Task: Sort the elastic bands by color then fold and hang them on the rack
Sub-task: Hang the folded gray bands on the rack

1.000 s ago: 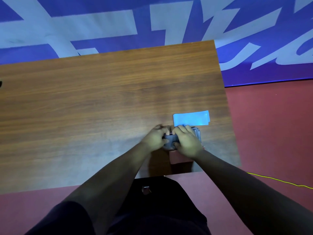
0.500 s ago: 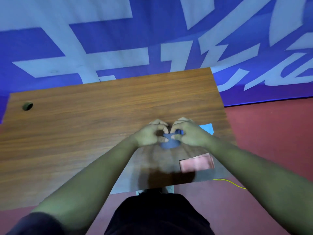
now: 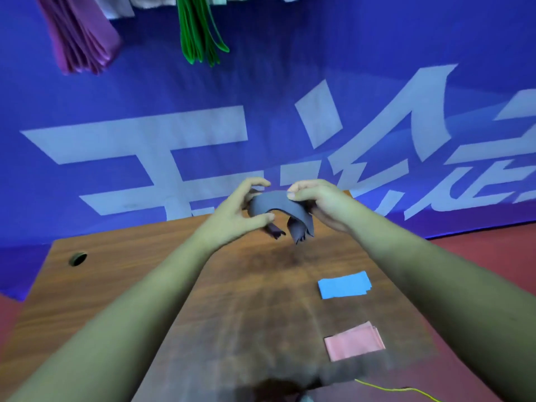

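Note:
A folded dark grey elastic band [image 3: 278,210] hangs in the air above the far part of the wooden table [image 3: 145,285], its ends drooping. My left hand [image 3: 235,216] holds its left side between thumb and fingers. My right hand [image 3: 319,201] pinches its right side. On the table's right side lie a folded light blue band [image 3: 343,285] and, nearer to me, a folded pink band [image 3: 354,344]. High on the wall hang purple bands [image 3: 81,39] and green bands [image 3: 200,33]; the rack itself is out of frame.
A blue banner with large white characters [image 3: 348,126] covers the wall behind the table. A round cable hole [image 3: 77,258] sits at the table's far left corner. A yellow cord [image 3: 400,390] runs over the red floor [image 3: 493,250] at the lower right.
Both hands have lifted the dark grey band off the table and carried it up and away from me. My view has tilted up, bringing the hanging purple and green bands into sight.

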{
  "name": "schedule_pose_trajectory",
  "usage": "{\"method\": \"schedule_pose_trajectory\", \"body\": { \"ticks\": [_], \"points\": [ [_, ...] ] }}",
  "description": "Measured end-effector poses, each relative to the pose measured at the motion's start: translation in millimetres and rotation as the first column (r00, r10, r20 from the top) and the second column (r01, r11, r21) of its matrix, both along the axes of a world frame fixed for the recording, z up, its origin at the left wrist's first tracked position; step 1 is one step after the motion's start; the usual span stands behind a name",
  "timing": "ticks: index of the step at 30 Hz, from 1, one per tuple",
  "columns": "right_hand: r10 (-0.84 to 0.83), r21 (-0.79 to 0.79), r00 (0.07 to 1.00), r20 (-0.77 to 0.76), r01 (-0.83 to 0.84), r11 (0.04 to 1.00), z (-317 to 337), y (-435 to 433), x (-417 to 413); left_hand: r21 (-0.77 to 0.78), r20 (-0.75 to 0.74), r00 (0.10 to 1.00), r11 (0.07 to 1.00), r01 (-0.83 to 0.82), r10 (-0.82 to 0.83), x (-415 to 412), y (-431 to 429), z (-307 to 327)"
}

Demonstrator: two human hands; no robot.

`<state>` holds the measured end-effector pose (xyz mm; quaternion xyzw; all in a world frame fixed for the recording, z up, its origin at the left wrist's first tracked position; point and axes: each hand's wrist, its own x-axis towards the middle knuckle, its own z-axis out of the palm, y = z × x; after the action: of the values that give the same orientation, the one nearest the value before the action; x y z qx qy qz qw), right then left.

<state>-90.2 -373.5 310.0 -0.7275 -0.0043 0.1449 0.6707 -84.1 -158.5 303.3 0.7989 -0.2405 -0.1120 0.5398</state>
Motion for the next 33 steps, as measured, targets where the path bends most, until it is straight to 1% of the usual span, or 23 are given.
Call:
{"method": "schedule_pose_trajectory", "body": {
  "ticks": [2, 4, 9, 11, 12, 13, 15, 18, 21, 23, 25, 30, 31, 33],
  "points": [
    [-0.032, 0.038, 0.998, 0.046, 0.030, 0.999, 21, 0, 5, -0.080, 0.052, 0.999, 0.997, 0.001, 0.003, 10, -4, 25],
    [-0.056, 0.029, 0.991, 0.125, 0.052, 0.998, 42, 1, 11, -0.109, 0.088, 0.996, 0.994, -0.002, 0.011, 20, -7, 48],
    [-0.032, -0.048, 0.938, 0.346, 0.052, 0.998, 97, 5, 18, -0.221, 0.134, 0.984, 0.971, -0.088, 0.119, 40, -15, 109],
    [0.016, -0.160, 0.890, 0.457, 0.064, 0.985, 117, 8, 18, -0.219, 0.187, 0.971, 0.970, -0.105, 0.148, 48, -18, 132],
    [0.027, -0.214, 0.857, 0.515, 0.098, 0.972, 127, 9, 18, -0.202, 0.224, 0.962, 0.973, -0.110, 0.155, 50, -19, 143],
    [0.025, -0.250, 0.822, 0.569, 0.144, 0.958, 135, 9, 21, -0.185, 0.249, 0.956, 0.976, -0.111, 0.156, 52, -19, 152],
    [0.013, -0.269, 0.757, 0.653, 0.216, 0.939, 153, 7, 25, -0.166, 0.290, 0.946, 0.981, -0.100, 0.145, 54, -19, 169],
    [0.027, -0.279, 0.706, 0.707, 0.243, 0.929, 178, -1, 31, -0.131, 0.347, 0.931, 0.989, -0.067, 0.109, 57, -15, 190],
    [-0.002, -0.241, 0.657, 0.754, 0.279, 0.930, 199, -8, 37, -0.072, 0.428, 0.901, 0.996, -0.047, 0.074, 58, -13, 203],
    [-0.031, -0.203, 0.640, 0.768, 0.289, 0.936, 212, -13, 42, -0.026, 0.491, 0.868, 0.997, -0.068, 0.072, 58, -14, 210],
    [-0.034, -0.186, 0.634, 0.772, 0.278, 0.942, 222, -16, 48, -0.013, 0.520, 0.849, 0.994, -0.105, 0.097, 61, -15, 215],
    [-0.043, -0.164, 0.614, 0.788, 0.278, 0.947, 240, -19, 58, -0.059, 0.523, 0.841, 0.990, -0.126, 0.138, 71, -23, 222],
    [-0.042, -0.168, 0.608, 0.793, 0.284, 0.944, 242, -20, 60, -0.086, 0.528, 0.833, 0.986, -0.140, 0.164, 71, -25, 223],
    [-0.061, -0.153, 0.598, 0.799, 0.300, 0.942, 247, -20, 64, -0.195, 0.520, 0.813, 0.963, -0.185, 0.261, 73, -30, 227]
  ]
}}
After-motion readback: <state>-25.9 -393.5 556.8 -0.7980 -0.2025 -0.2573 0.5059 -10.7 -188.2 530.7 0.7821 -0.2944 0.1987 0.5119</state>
